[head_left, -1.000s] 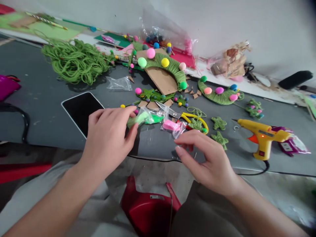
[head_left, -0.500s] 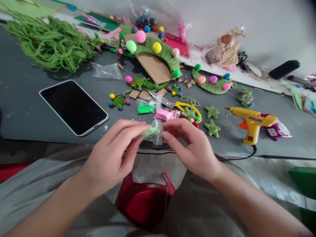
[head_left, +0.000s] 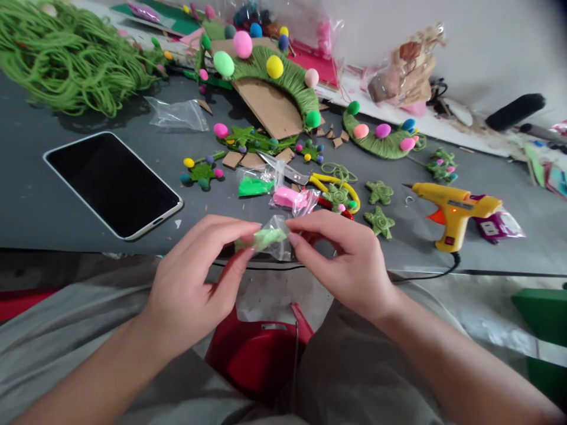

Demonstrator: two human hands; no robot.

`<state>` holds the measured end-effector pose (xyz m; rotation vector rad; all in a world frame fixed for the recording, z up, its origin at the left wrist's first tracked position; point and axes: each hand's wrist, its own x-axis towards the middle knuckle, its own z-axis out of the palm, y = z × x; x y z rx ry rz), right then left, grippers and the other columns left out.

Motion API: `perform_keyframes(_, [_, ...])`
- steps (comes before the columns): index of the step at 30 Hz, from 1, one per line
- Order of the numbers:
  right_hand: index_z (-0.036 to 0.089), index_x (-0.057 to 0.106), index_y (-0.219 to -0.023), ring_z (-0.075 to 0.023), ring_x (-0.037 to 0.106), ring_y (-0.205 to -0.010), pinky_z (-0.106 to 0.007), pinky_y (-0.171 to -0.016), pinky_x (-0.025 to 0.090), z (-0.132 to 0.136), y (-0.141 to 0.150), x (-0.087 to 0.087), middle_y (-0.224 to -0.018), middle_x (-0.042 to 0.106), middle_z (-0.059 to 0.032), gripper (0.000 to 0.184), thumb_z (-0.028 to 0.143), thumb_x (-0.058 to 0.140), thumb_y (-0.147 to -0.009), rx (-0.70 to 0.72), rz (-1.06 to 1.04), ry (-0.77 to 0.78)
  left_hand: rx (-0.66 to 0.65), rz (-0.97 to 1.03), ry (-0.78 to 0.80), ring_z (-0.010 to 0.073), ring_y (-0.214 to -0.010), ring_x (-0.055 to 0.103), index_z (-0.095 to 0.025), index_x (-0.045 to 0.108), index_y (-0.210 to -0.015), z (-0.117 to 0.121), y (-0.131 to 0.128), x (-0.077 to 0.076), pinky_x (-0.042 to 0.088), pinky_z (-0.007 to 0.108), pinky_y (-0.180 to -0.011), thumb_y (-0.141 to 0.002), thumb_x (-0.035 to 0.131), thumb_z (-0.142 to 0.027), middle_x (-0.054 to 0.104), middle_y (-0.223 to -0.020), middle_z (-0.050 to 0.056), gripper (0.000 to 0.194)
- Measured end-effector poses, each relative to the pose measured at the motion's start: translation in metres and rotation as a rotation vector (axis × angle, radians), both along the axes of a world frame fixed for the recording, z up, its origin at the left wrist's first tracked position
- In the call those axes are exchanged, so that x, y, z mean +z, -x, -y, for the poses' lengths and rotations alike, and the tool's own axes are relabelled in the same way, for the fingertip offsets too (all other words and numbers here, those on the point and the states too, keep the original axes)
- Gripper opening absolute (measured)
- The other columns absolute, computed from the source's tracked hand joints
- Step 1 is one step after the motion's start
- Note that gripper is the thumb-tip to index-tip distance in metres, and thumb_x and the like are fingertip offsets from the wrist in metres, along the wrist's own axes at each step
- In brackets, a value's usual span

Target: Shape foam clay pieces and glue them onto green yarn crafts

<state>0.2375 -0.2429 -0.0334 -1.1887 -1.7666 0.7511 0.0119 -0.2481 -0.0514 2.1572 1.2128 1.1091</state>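
Note:
A small clear plastic bag with light green stuff inside (head_left: 269,237) is pinched between both my hands just above the near table edge. My left hand (head_left: 201,268) grips its left end with thumb and fingers closed. My right hand (head_left: 345,260) pinches its right end. Just beyond them on the grey table (head_left: 53,206) lie two more little bags, one holding dark green material (head_left: 253,186) and one holding pink material (head_left: 289,198).
A black phone (head_left: 110,183) lies left. Green yarn (head_left: 71,59) is piled at the far left. A yellow glue gun (head_left: 452,209) rests right, its cord at the edge. Yarn-wrapped cardboard arcs with pompoms (head_left: 274,77), green yarn stars (head_left: 378,221) and yellow-handled scissors (head_left: 336,183) fill the middle. A red stool (head_left: 257,354) is below.
My left hand picked the light green bag off the table and drew it toward me; my right hand came in and pinched its other end. The view shifted slightly downward.

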Motion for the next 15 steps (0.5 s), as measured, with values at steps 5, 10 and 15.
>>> perform_keyframes(5, [0.019, 0.083, -0.110, -0.0153, 0.074, -0.082, -0.028, -0.072, 0.064, -0.001, -0.006, 0.003, -0.102, 0.079, -0.0076, 0.020, 0.016, 0.074, -0.092, 0.108, 0.051, -0.046, 0.018, 0.046, 0.038, 0.0159, -0.101, 0.069, -0.028, 0.065, -0.130, 0.006, 0.001, -0.005, 0.060, 0.032, -0.090, -0.096, 0.067, -0.004, 0.069, -0.118, 0.003, 0.041])
perform_keyframes(10, [0.023, 0.083, -0.113, -0.0139, 0.071, -0.081, -0.029, -0.073, 0.063, 0.000, -0.012, -0.001, -0.102, 0.074, -0.0064, 0.020, 0.019, 0.075, -0.096, 0.150, 0.083, -0.157, 0.005, 0.038, 0.052, 0.0164, -0.100, 0.069, -0.028, 0.065, -0.130, 0.007, -0.001, -0.007, 0.061, 0.034, -0.090, -0.097, 0.067, -0.005, 0.069, -0.117, 0.003, 0.040])
perform_keyframes(15, [0.019, 0.083, -0.111, -0.0133, 0.070, -0.083, -0.027, -0.075, 0.062, 0.003, -0.016, -0.003, -0.100, 0.072, -0.0064, 0.018, 0.020, 0.082, -0.092, 0.130, 0.093, -0.154, -0.038, 0.020, 0.050, 0.0147, -0.100, 0.069, -0.023, 0.065, -0.130, 0.004, -0.007, -0.003, 0.060, 0.030, -0.090, -0.098, 0.065, -0.005, 0.070, -0.115, 0.004, 0.037])
